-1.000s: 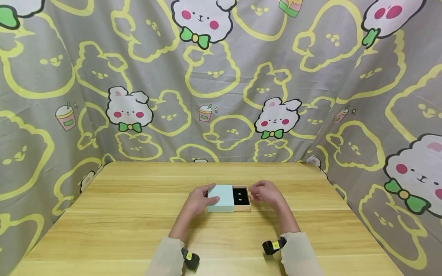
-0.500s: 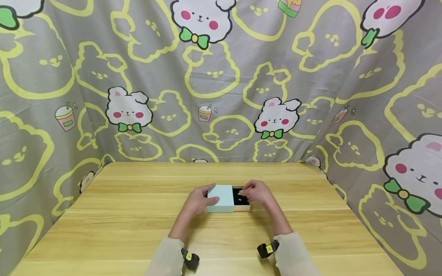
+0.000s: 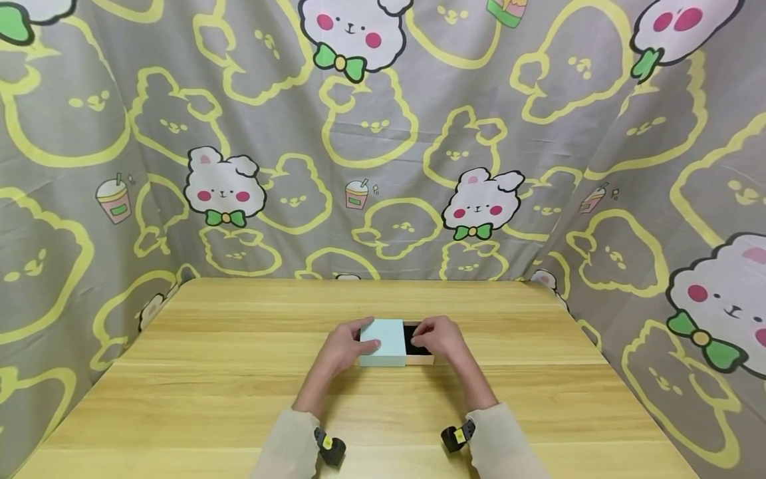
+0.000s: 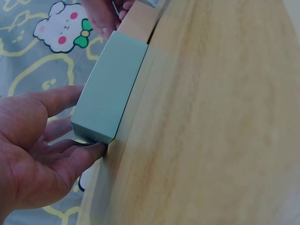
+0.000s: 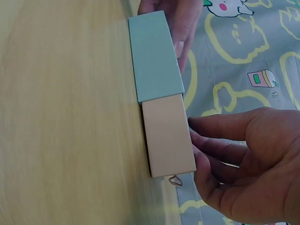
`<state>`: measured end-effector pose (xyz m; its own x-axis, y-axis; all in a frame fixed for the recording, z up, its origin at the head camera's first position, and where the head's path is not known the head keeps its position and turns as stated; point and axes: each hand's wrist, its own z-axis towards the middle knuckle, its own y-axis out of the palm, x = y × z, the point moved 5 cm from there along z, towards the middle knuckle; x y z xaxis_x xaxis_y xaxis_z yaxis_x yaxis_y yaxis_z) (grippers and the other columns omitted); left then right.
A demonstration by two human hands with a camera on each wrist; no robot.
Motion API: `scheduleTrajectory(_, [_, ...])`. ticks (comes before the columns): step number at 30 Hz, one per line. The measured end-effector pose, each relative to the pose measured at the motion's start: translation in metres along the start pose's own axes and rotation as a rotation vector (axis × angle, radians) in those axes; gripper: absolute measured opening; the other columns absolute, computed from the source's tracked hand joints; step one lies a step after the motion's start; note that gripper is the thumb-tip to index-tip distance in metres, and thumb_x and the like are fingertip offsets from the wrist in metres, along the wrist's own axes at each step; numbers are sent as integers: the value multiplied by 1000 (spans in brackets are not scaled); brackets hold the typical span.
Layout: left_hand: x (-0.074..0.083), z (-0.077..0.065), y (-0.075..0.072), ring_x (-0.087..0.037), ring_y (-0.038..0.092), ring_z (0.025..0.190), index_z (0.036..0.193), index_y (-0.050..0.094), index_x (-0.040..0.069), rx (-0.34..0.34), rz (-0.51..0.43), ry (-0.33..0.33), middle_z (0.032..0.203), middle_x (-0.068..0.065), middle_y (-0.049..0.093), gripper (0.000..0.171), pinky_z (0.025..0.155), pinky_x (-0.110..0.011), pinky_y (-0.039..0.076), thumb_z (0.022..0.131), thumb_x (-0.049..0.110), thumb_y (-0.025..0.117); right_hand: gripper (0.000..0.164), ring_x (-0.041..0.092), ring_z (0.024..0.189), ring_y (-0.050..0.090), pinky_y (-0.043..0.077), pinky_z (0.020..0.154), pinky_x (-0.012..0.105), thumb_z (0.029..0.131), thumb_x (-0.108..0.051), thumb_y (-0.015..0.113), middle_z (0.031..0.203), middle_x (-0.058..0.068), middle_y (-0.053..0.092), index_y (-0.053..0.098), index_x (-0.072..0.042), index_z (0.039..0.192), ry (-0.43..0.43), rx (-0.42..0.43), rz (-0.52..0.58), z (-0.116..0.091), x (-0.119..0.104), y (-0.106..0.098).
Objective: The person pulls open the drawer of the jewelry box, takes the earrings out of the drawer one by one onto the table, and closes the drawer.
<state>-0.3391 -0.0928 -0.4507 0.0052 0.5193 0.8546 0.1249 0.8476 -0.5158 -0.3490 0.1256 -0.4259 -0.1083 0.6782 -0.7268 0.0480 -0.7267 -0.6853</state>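
A pale blue-green jewelry box sleeve [image 3: 382, 342] lies on the table, with its pink drawer [image 5: 168, 136] pulled partly out to the right. My left hand [image 3: 342, 347] holds the sleeve from its left end, thumb on the near part and fingers around the far side. My right hand [image 3: 441, 336] reaches over the drawer with bent fingers, fingertips down at its black lining [image 3: 410, 347]. The star-shaped studs there are hidden now, and whether the fingers pinch one cannot be seen. A small loop tab [image 5: 176, 180] sticks out of the drawer's end.
The wooden table [image 3: 239, 399] extends around the box on all sides. A grey curtain [image 3: 383, 146] printed with cartoon animals hangs behind and at both sides. Each wrist wears a small black camera, the left one [image 3: 330, 449] near the front edge.
My right hand has moved left from the drawer's outer end to over the lining, covering the studs that showed before. The left hand and the box have stayed in place.
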Motion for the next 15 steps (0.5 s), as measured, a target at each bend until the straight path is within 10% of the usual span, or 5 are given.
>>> scheduleTrajectory(15, [-1, 1, 0, -39, 47, 140, 148, 55, 23, 3, 2, 4, 152, -20, 50, 59, 109, -56, 44, 93, 31, 76, 8, 17, 69, 59, 48, 60, 28, 73, 4, 76, 74, 3, 72, 75, -4, 76, -76, 84, -137, -1, -8, 6])
